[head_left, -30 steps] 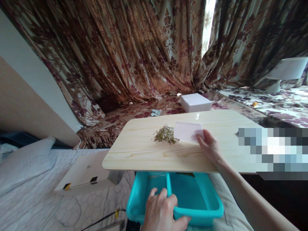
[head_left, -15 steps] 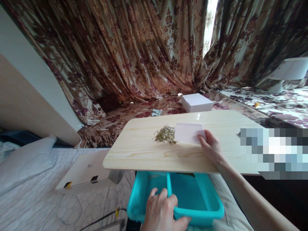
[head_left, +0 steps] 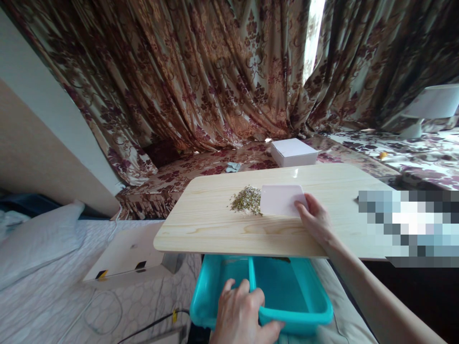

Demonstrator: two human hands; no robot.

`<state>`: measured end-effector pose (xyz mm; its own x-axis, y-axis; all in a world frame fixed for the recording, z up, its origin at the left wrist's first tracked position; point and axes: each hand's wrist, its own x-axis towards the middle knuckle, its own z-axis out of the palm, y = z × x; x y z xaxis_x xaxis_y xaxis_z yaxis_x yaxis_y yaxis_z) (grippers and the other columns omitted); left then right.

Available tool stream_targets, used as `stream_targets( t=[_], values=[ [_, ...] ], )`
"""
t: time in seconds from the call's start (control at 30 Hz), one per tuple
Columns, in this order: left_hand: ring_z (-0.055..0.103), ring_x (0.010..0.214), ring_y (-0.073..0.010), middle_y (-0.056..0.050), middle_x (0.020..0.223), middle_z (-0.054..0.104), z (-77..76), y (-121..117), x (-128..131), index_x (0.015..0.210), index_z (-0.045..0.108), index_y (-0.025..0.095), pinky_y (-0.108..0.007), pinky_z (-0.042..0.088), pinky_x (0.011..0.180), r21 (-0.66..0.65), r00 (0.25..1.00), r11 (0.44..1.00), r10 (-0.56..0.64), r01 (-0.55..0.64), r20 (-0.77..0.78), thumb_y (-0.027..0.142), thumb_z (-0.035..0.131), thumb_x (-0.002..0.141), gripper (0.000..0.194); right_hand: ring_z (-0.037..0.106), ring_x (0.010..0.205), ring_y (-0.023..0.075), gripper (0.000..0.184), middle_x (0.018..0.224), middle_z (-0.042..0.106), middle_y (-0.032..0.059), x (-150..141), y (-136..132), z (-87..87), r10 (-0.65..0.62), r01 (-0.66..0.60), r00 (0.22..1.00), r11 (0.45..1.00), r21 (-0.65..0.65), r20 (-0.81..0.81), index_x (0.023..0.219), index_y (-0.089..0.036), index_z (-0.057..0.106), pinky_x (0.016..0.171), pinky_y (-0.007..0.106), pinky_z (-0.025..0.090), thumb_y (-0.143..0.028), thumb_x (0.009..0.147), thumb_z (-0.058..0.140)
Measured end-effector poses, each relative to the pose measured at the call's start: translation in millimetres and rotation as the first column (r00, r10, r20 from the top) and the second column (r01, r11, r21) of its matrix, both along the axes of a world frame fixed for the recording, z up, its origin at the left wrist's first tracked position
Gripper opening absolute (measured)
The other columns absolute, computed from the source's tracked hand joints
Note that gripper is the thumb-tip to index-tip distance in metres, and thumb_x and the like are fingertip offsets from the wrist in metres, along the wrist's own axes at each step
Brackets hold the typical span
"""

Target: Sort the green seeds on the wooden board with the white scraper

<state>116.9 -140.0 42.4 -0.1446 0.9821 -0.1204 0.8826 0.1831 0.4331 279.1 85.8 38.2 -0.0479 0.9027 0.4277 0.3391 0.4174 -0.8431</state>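
A loose pile of small green and whitish seeds or grains (head_left: 246,199) lies on the pale wooden tabletop (head_left: 211,234). My right hand (head_left: 315,217) grips a flat, pale pinkish-white plastic piece (head_left: 280,198) by its right end, thumb on top. The left edge of that piece meets the right side of the pile. Below the table's front edge sits a turquoise two-compartment tub (head_left: 319,291). My left hand (head_left: 242,310) is closed over its near rim by the divider; part of the grip is hidden. Some dark bits show at the back of the right compartment.
A white box (head_left: 294,152) and a small light-blue cloth (head_left: 233,167) lie beyond the table. A flat white carton (head_left: 125,251) rests on the bed at left, with a black cable (head_left: 154,325) nearby. A lamp (head_left: 426,107) stands at far right.
The plastic piece has shifted very slightly toward me at the pile's edge. My left hand and the tub stay essentially where they were.
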Motion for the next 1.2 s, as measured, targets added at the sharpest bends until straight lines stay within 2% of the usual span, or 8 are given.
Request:
stream_targets(
  t=[0.2, 0.37, 0.57, 0.83, 1.03, 1.2],
  values=[
    [0.058, 0.092, -0.0211, -0.001, 0.082, 0.06, 1.8, 0.3, 0.3, 0.072, 0.065, 0.023, -0.04, 0.026, 0.105, -0.006, 1.0, 1.0, -0.001, 0.001, -0.007, 0.039, 0.071, 0.064, 0.019, 0.047, 0.064, 0.0155, 0.014, 0.067, 0.05, -0.001, 0.6, -1.2, -0.7, 0.054, -0.054, 0.998, 0.999, -0.001, -0.018, 0.078, -0.021, 0.052, 0.057, 0.027, 0.038, -0.034, 0.076, 0.049],
    [0.057, 0.093, -0.0212, -0.001, 0.081, 0.059, 2.9, 0.0, 0.9, 0.072, 0.065, 0.024, -0.04, 0.026, 0.105, -0.005, 1.0, 1.0, 0.003, -0.003, -0.006, 0.039, 0.071, 0.065, 0.018, 0.047, 0.063, 0.0151, 0.014, 0.067, 0.051, -0.001, 0.3, -4.1, 2.2, 0.032, -0.033, 0.999, 0.999, -0.017, -0.034, 0.079, -0.02, 0.053, 0.056, 0.027, 0.039, -0.033, 0.076, 0.05],
    [0.058, 0.092, -0.0219, -0.001, 0.081, 0.059, 2.4, -0.2, 0.3, 0.072, 0.065, 0.023, -0.042, 0.028, 0.104, 0.005, 1.0, 1.0, -0.01, 0.01, -0.012, 0.039, 0.07, 0.065, 0.018, 0.048, 0.066, 0.0158, 0.014, 0.069, 0.052, -0.0001, 0.0, -6.1, 3.7, 0.08, -0.08, 0.996, 0.997, -0.009, -0.048, 0.08, -0.02, 0.054, 0.056, 0.027, 0.04, -0.033, 0.076, 0.051],
    [0.058, 0.091, -0.0222, -0.001, 0.081, 0.059, 0.9, -1.1, 0.3, 0.072, 0.065, 0.023, -0.042, 0.029, 0.104, 0.028, 1.0, 1.0, -0.005, 0.006, -0.024, 0.038, 0.068, 0.066, 0.016, 0.05, 0.068, 0.0164, 0.012, 0.07, 0.055, 0.0, 2.5, -2.0, -1.5, 0.029, -0.03, 0.998, 0.999, -0.015, -0.061, 0.08, -0.02, 0.056, 0.058, 0.026, 0.041, -0.031, 0.075, 0.051],
    [0.058, 0.091, -0.0221, -0.001, 0.081, 0.06, 4.1, -0.8, 0.5, 0.073, 0.065, 0.023, -0.041, 0.03, 0.103, 0.008, 1.0, 1.0, 0.003, -0.003, -0.021, 0.038, 0.068, 0.066, 0.017, 0.049, 0.063, 0.0156, 0.013, 0.068, 0.054, -0.0007, -0.8, -5.9, 4.1, 0.102, -0.106, 0.991, 0.993, -0.043, -0.086, 0.079, -0.02, 0.056, 0.056, 0.027, 0.04, -0.032, 0.074, 0.053],
    [0.057, 0.091, -0.0215, -0.001, 0.082, 0.06, 4.3, -0.3, -0.4, 0.073, 0.065, 0.024, -0.04, 0.03, 0.103, 0.013, 1.0, 1.0, 0.003, -0.003, -0.02, 0.038, 0.067, 0.068, 0.016, 0.05, 0.065, 0.0156, 0.014, 0.068, 0.054, -0.0005, -1.4, -8.5, 6.8, 0.068, -0.073, 0.991, 0.996, -0.046, -0.111, 0.078, -0.019, 0.056, 0.057, 0.026, 0.04, -0.032, 0.073, 0.053]
  ],
)
